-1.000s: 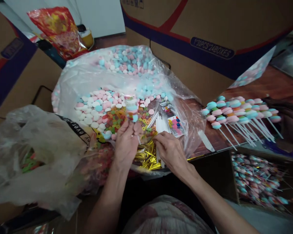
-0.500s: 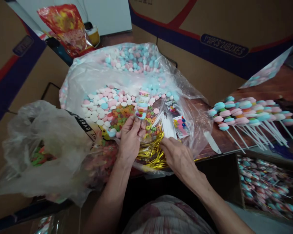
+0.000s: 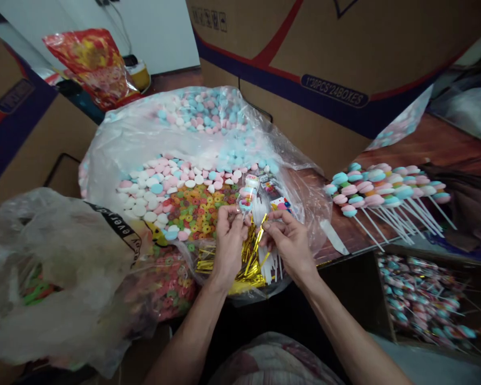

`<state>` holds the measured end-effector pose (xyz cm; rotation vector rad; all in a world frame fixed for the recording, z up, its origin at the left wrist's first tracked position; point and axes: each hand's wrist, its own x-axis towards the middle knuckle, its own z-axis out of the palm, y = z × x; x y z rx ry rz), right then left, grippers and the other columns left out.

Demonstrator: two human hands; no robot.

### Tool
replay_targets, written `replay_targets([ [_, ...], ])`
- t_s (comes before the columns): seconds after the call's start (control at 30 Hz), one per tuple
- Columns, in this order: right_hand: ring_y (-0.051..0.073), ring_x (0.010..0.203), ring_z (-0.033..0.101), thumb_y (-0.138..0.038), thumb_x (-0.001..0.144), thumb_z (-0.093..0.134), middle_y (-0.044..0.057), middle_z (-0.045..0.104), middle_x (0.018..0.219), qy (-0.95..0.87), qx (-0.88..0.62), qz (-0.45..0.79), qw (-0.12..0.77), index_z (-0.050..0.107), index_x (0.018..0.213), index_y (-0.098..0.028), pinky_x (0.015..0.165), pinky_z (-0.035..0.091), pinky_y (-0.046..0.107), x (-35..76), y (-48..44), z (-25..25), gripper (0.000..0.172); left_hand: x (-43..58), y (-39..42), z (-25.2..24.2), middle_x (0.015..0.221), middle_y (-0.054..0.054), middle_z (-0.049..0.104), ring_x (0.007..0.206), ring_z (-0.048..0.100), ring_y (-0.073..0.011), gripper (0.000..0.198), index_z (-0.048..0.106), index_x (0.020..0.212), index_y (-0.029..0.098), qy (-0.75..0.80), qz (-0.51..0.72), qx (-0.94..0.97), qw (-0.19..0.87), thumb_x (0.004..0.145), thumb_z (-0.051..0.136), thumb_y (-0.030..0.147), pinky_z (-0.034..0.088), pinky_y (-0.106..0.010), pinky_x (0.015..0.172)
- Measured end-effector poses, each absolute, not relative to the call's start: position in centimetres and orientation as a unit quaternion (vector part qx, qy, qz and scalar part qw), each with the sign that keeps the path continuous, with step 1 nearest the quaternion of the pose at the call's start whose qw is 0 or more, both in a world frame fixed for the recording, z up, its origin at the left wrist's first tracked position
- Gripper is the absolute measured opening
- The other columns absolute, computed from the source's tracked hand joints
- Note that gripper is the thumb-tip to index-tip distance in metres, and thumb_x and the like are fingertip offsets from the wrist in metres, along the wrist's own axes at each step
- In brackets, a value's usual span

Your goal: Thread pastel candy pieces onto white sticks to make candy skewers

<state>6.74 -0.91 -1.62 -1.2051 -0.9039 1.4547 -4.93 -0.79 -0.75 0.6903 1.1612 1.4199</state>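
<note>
My left hand point(image 3: 229, 240) pinches the bottom of a lollipop in a clear printed wrapper point(image 3: 249, 192), its candy end pointing up. My right hand point(image 3: 291, 240) is close beside it, with a gold twist tie point(image 3: 262, 227) between thumb and fingers. Below both hands lies a heap of gold twist ties point(image 3: 246, 275). White sticks point(image 3: 260, 207) and printed wrappers point(image 3: 278, 195) lie just behind the right hand. To the left are small coloured gummy rings point(image 3: 196, 211), with pastel candy discs point(image 3: 148, 195) beyond them.
Unwrapped candy lollipops point(image 3: 385, 187) lie in rows at the right of the table. Below them an open box point(image 3: 388, 310) holds many wrapped ones. A plastic bag point(image 3: 64, 267) bulges at the left. Large cartons point(image 3: 304, 48) and a red packet point(image 3: 92, 64) stand behind.
My right hand has lifted a gold twist tie from the heap and brought it up beside the wrapped lollipop. My left hand still holds the lollipop, now nearer the right hand. The view has shifted right.
</note>
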Motion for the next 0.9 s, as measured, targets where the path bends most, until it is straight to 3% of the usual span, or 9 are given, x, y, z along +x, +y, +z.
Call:
replay_targets([
  [0.27,0.010,0.052,0.053,-0.031,0.087,0.059,-0.004,0.055,0.061,-0.506,-0.536,0.460,0.494,0.059,0.077,-0.019,0.048,0.041,0.021,7.1,-0.6,-1.8,0.016,-5.3,-0.6,-0.5,0.072,0.003,0.058,0.052,0.039,-0.0049,0.017,0.047,0.086,0.022,0.469,0.611,0.263,0.582,0.082,0.063,0.023,0.027,-0.016,0.050],
  [0.37,0.010,0.052,0.055,-0.029,0.083,0.065,-0.005,0.058,0.064,-0.424,-0.520,0.488,0.558,0.055,0.081,-0.020,0.049,0.045,0.022,7.3,-0.6,-0.9,0.013,-5.0,-0.6,-0.3,0.072,0.003,0.058,0.053,0.039,-0.0050,0.017,0.046,0.086,0.022,0.458,0.610,0.257,0.594,0.082,0.062,0.022,0.028,-0.017,0.051],
  [0.53,0.011,0.054,0.062,-0.027,0.075,0.076,-0.004,0.067,0.068,-0.308,-0.445,0.579,0.609,0.056,0.095,-0.022,0.056,0.054,0.024,6.6,-0.5,0.5,0.029,-3.8,-1.1,0.0,0.073,0.004,0.056,0.056,0.042,-0.0055,0.016,0.049,0.086,0.021,0.437,0.600,0.248,0.623,0.081,0.065,0.022,0.031,-0.017,0.052],
  [0.77,0.014,0.073,0.062,-0.027,0.075,0.076,0.000,0.066,0.078,-0.344,-0.518,0.434,0.652,0.066,0.080,-0.019,0.070,0.052,0.027,5.7,-0.8,-0.5,0.014,-2.4,-2.1,-0.6,0.088,0.001,0.062,0.072,0.053,-0.0088,0.022,0.055,0.095,0.023,0.427,0.604,0.290,0.607,0.082,0.071,0.028,0.041,-0.020,0.065],
  [0.9,0.014,0.072,0.059,-0.028,0.078,0.072,0.000,0.065,0.078,-0.362,-0.519,0.450,0.630,0.066,0.081,-0.019,0.070,0.050,0.028,5.9,-1.2,-0.7,0.012,-2.0,-1.9,-0.7,0.077,0.004,0.056,0.062,0.047,-0.0068,0.021,0.055,0.091,0.022,0.419,0.619,0.282,0.601,0.083,0.070,0.034,0.038,-0.018,0.058],
])
